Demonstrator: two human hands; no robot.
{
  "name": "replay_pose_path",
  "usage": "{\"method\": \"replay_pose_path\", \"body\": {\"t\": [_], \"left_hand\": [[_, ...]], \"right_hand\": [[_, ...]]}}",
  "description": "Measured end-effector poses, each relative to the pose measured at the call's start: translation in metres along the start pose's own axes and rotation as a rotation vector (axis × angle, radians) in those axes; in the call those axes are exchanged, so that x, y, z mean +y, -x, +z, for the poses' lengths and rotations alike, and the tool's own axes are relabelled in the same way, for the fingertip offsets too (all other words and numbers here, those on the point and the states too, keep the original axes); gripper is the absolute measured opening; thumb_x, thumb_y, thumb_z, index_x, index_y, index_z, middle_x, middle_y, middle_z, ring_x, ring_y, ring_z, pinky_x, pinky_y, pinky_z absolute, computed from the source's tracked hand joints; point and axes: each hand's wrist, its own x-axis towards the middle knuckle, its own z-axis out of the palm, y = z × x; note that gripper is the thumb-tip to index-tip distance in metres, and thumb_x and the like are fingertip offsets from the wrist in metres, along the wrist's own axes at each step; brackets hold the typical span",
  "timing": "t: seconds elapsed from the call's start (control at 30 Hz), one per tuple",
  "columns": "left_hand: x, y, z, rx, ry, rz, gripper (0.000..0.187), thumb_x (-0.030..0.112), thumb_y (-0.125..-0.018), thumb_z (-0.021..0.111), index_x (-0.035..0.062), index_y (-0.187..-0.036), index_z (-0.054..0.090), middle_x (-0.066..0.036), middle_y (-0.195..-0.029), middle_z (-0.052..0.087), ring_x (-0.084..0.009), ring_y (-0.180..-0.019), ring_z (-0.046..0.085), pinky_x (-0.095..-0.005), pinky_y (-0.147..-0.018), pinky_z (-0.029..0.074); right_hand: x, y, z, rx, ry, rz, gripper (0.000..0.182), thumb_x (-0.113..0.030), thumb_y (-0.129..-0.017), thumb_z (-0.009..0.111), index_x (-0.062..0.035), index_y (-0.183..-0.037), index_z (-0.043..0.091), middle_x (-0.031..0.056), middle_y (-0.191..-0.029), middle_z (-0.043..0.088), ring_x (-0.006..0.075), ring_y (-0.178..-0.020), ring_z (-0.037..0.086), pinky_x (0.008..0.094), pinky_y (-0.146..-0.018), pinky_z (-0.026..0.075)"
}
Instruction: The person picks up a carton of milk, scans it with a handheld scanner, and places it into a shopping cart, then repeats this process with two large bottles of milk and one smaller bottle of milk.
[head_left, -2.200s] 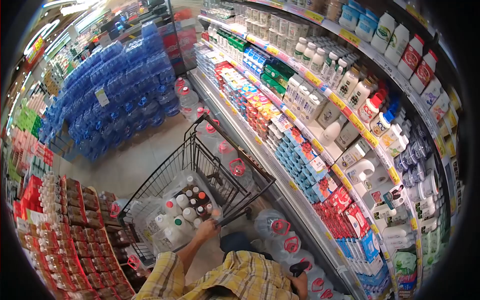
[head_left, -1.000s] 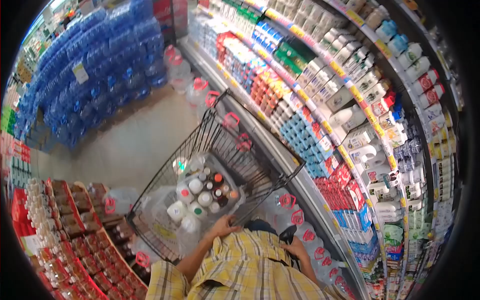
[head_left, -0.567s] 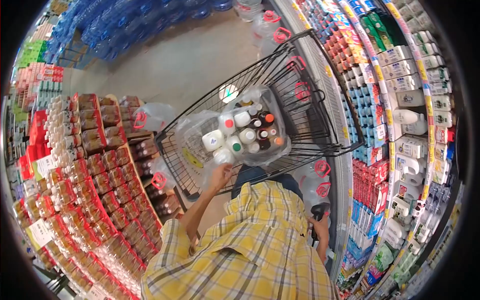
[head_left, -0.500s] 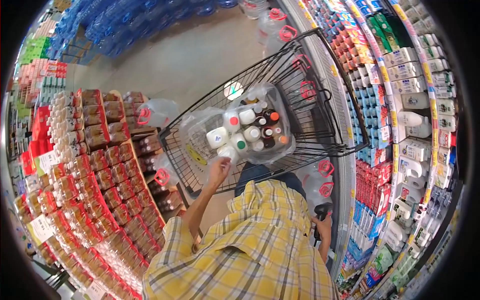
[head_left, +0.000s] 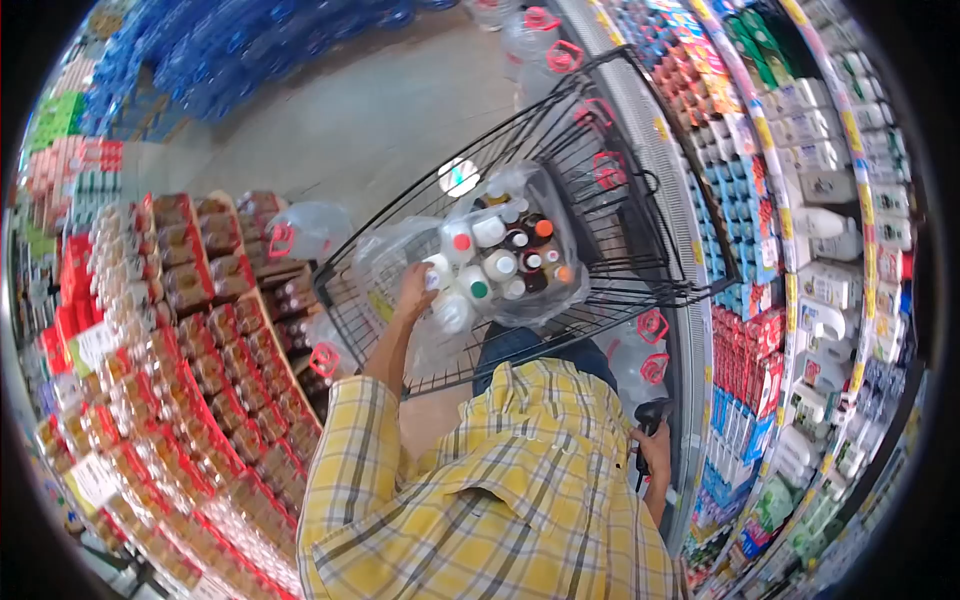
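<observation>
Two hands busy: left hand [head_left: 414,287] grasps a bottle [head_left: 437,272] in the cart [head_left: 560,130] (bagged bottles), right hand [head_left: 655,452] clenched on a black scanner [head_left: 650,417]

Left hand [head_left: 413,290] extended forward; right hand [head_left: 655,452] clenched.

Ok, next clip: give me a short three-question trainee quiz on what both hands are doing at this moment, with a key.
1. True or false: the left hand is inside the shopping cart, at the plastic bag of bottles.
2. What does the right hand hold? A) a water jug B) a dark handheld device C) a milk carton
3. Fill in: the chilled shelves stand to the person's ____.

Key: 1 true; 2 B; 3 right.
</observation>
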Motion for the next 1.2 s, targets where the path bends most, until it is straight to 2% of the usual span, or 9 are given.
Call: {"method": "replay_pose_path", "body": {"t": [0.1,0.2,0.3,0.5,0.83,0.97,1.0,1.03,1.2], "left_hand": [[-0.014,-0.008,0.014,0.027,-0.116,0.053,0.059,0.008,-0.062,0.072,0.0029,-0.118,0.053,-0.021,-0.120,0.052,-0.0384,-0.116,0.045,-0.0428,-0.101,0.036],[-0.002,-0.022,0.010,-0.199,-0.246,-0.008,0.056,0.010,-0.064,0.073,-0.0006,-0.116,0.053,-0.021,-0.114,0.055,-0.0378,-0.112,0.048,-0.0429,-0.099,0.038],[0.005,-0.046,0.010,-0.300,-0.539,0.021,0.040,0.021,-0.065,0.071,0.0033,-0.099,0.063,-0.020,-0.099,0.062,-0.0381,-0.098,0.057,-0.0448,-0.084,0.048],[-0.006,-0.092,0.022,-0.566,-0.882,0.089,0.050,0.031,-0.058,0.082,0.0058,-0.098,0.067,-0.019,-0.094,0.067,-0.0322,-0.083,0.066,-0.0404,-0.075,0.053],[0.009,-0.088,0.011,-0.657,-0.704,-0.162,0.053,0.032,-0.056,0.084,0.0047,-0.098,0.067,-0.015,-0.092,0.068,-0.0289,-0.079,0.066,-0.0393,-0.073,0.053],[-0.035,-0.064,-0.016,-0.658,-0.618,-0.293,0.054,0.032,-0.056,0.084,0.0043,-0.098,0.067,-0.014,-0.090,0.068,-0.0275,-0.077,0.066,-0.0389,-0.072,0.052],[-0.134,0.018,-0.053,-0.659,-0.599,-0.326,0.054,0.032,-0.055,0.084,0.0042,-0.098,0.067,-0.014,-0.090,0.068,-0.0272,-0.077,0.066,-0.0387,-0.072,0.052],[-0.082,-0.069,-0.020,-0.665,-0.579,-0.362,0.054,0.032,-0.055,0.085,0.0041,-0.098,0.067,-0.013,-0.090,0.068,-0.0269,-0.076,0.066,-0.0386,-0.072,0.052],[-0.039,-0.027,-0.061,-0.570,-0.253,-0.513,0.045,0.027,-0.063,0.079,0.0011,-0.097,0.066,-0.009,-0.084,0.067,-0.0237,-0.069,0.063,-0.0368,-0.063,0.050]], "right_hand": [[0.040,-0.007,0.004,0.059,0.149,-0.070,0.055,-0.011,-0.069,0.073,0.0018,-0.116,0.048,0.0107,-0.095,0.057,0.0208,-0.076,0.060,0.0321,-0.055,0.055],[-0.005,0.026,0.003,-0.012,0.035,0.077,0.064,-0.020,-0.070,0.076,0.0066,-0.119,0.046,0.0178,-0.108,0.058,0.0227,-0.082,0.064,0.0330,-0.057,0.055],[-0.048,0.051,0.001,0.057,0.168,0.140,0.063,-0.025,-0.068,0.078,0.0089,-0.113,0.048,0.0191,-0.093,0.063,0.0204,-0.065,0.065,0.0335,-0.054,0.052],[-0.026,0.060,0.016,0.076,-0.040,0.099,0.057,-0.028,-0.068,0.078,0.0079,-0.103,0.050,0.0170,-0.079,0.061,0.0206,-0.060,0.063,0.0332,-0.052,0.050],[0.029,0.066,0.026,0.146,-0.085,0.032,0.058,-0.025,-0.067,0.078,0.0074,-0.105,0.048,0.0128,-0.081,0.060,0.0189,-0.060,0.062,0.0321,-0.052,0.051],[0.036,0.052,0.023,0.158,-0.081,0.037,0.049,-0.022,-0.067,0.077,0.0048,-0.100,0.052,0.0119,-0.083,0.060,0.0188,-0.060,0.061,0.0310,-0.054,0.051],[0.041,0.043,0.025,0.153,-0.091,0.032,0.049,-0.022,-0.067,0.077,0.0048,-0.100,0.052,0.0119,-0.083,0.060,0.0188,-0.060,0.061,0.0310,-0.054,0.051],[0.044,0.035,0.024,0.147,-0.126,-0.059,0.046,-0.021,-0.067,0.076,0.0040,-0.098,0.053,0.0109,-0.081,0.060,0.0181,-0.060,0.061,0.0305,-0.053,0.050],[0.008,0.026,-0.009,0.029,-0.154,-0.170,0.040,-0.019,-0.067,0.075,0.0015,-0.096,0.055,0.0058,-0.074,0.059,0.0146,-0.060,0.058,0.0289,-0.052,0.047]]}}
